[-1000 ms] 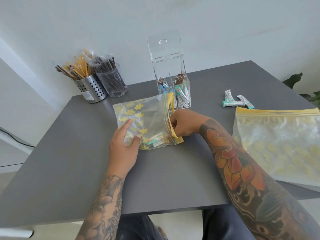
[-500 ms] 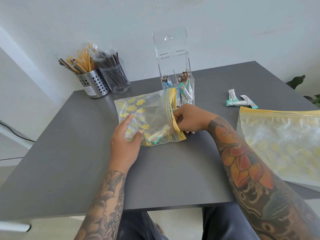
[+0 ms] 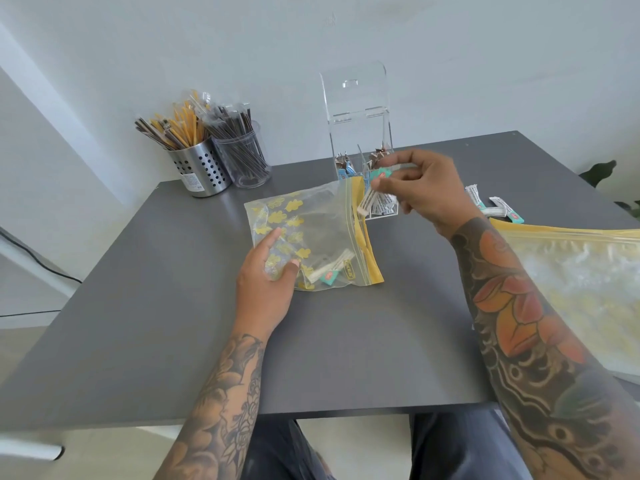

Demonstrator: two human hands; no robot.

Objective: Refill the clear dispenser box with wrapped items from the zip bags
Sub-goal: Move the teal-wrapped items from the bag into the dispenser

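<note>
A small zip bag with yellow flower print lies flat mid-table, its yellow zip edge to the right. My left hand rests on its near-left corner with the thumb pressing the plastic. A few wrapped items remain inside near the bag's front. My right hand is raised in front of the clear dispenser box and pinches wrapped items, white with teal ends. The box stands with its lid up and holds several wrapped items low inside.
Three loose wrapped items lie to the right of the box. A large zip bag covers the table's right side. A perforated metal cup and a clear cup, both full of sticks, stand at the back left of the grey table.
My right hand has come out of the small bag's mouth and risen toward the dispenser box with wrapped items in its fingers. My left hand stays on the bag.
</note>
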